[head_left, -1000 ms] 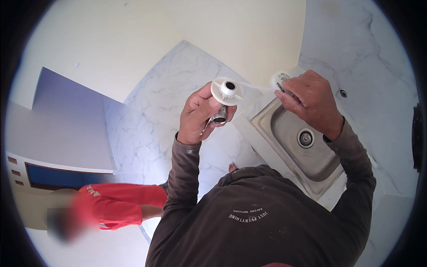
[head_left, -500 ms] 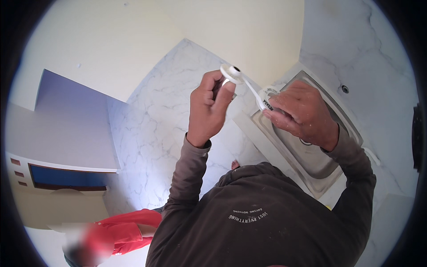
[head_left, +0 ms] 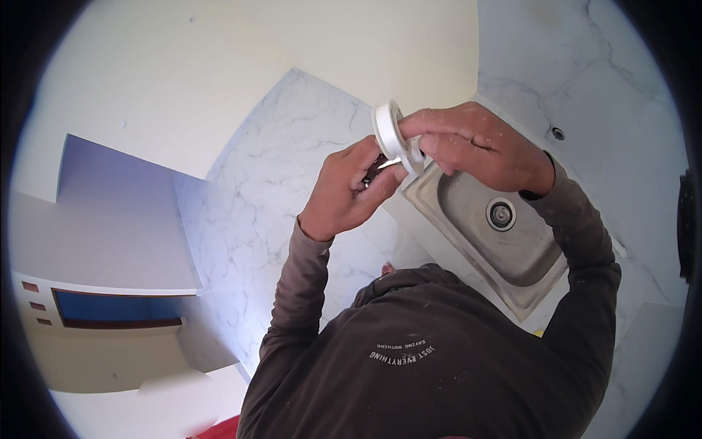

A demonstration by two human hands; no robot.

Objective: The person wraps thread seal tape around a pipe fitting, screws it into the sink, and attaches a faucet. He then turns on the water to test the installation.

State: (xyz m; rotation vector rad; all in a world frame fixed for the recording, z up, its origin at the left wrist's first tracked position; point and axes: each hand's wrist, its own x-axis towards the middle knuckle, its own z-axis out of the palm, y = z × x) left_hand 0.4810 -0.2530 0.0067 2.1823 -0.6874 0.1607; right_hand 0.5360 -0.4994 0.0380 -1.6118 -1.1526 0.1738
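Tape spool (head_left: pixel 387 130), white, held by curled right hand (head_left: pixel 479 143); left hand (head_left: pixel 344 189) closed around white-flanged fitting (head_left: pixel 412 162), partly hidden.

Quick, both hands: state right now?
Left hand: closed, holding a white-flanged fitting, partly hidden by the grip.
Right hand: closed, holding a white tape spool close against the fitting.
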